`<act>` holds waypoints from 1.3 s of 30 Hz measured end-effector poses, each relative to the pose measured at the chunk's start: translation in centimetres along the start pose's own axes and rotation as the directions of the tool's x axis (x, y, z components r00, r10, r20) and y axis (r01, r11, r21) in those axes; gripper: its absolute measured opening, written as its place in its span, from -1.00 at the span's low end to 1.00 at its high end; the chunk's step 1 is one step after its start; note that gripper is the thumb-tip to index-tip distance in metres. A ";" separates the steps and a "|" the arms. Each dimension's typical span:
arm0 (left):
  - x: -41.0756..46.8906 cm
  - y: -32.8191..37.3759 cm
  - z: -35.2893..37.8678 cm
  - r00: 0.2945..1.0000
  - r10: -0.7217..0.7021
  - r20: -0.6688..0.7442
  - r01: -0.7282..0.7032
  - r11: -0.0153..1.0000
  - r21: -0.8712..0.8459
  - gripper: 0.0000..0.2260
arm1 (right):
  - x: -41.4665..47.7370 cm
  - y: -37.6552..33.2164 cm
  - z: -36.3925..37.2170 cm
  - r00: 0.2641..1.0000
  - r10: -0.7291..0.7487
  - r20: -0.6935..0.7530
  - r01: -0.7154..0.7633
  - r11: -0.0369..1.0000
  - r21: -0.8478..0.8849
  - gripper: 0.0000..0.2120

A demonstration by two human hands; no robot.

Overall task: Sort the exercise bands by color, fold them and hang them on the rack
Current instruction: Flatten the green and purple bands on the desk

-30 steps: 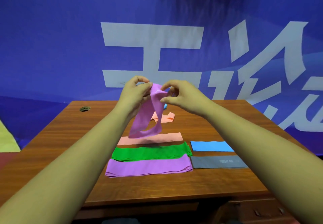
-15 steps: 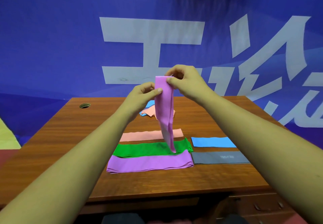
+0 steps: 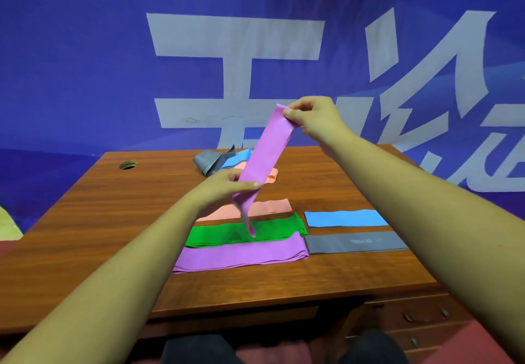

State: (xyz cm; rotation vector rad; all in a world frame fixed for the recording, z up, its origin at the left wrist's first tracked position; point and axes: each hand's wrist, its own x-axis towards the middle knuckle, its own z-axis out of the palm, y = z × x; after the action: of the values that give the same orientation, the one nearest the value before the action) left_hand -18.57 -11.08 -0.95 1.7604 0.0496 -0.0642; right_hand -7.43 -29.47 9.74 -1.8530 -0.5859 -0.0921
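One purple band [image 3: 267, 147] between two hands [image 3: 221, 190] [image 3: 315, 119]

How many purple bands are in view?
2. The held purple band is in the air, pinched by the right hand at its top and the left hand lower down. The flat purple band lies on the table, nearest the person; its layers may hide more.

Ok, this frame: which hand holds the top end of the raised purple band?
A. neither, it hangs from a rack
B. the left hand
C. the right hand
C: the right hand pinches the top end of the raised band, while the left hand grips it lower down, above the table.
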 end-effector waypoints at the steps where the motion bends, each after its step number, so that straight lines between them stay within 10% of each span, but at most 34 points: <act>1: -0.3 -0.5 -0.3 0.999 -0.039 0.036 0.039 0.999 0.002 -0.74 | -0.1 0.6 0.0 0.999 0.033 -0.006 -0.033 0.999 0.022 -0.94; 6: -2.2 -2.3 -1.7 0.983 -0.175 0.057 0.164 0.972 0.166 -0.74 | -0.4 3.5 0.1 0.975 0.190 -0.117 -0.170 0.972 0.160 -0.84; 13: -5.6 -5.6 -4.4 0.976 -0.205 0.067 0.208 0.977 -0.038 -0.64 | -4.0 7.7 1.1 0.925 0.336 -0.178 -0.284 0.922 0.263 -0.87; 26: -10.9 -11.6 -5.5 0.835 -0.350 -0.424 0.260 0.931 -0.256 -0.86 | -13.3 15.9 5.4 0.874 0.477 -0.091 -0.477 0.878 0.027 -0.85; 33: -10.9 -14.6 -4.0 0.752 -0.136 -0.645 0.309 0.937 0.164 -0.90 | -16.6 17.9 6.5 0.912 0.390 -0.132 -0.410 0.888 -0.209 -0.90; 39: -11.0 -15.4 -3.1 0.708 -0.026 -0.705 0.239 0.949 0.205 -0.95 | -17.2 18.4 6.6 0.931 0.322 -0.170 -0.356 0.905 -0.234 -0.88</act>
State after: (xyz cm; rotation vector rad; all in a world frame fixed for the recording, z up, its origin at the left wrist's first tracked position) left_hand -30.59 -5.13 -14.71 1.9759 0.7632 0.5263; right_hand -15.85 -33.90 -14.49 -2.1629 -0.1578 -0.0565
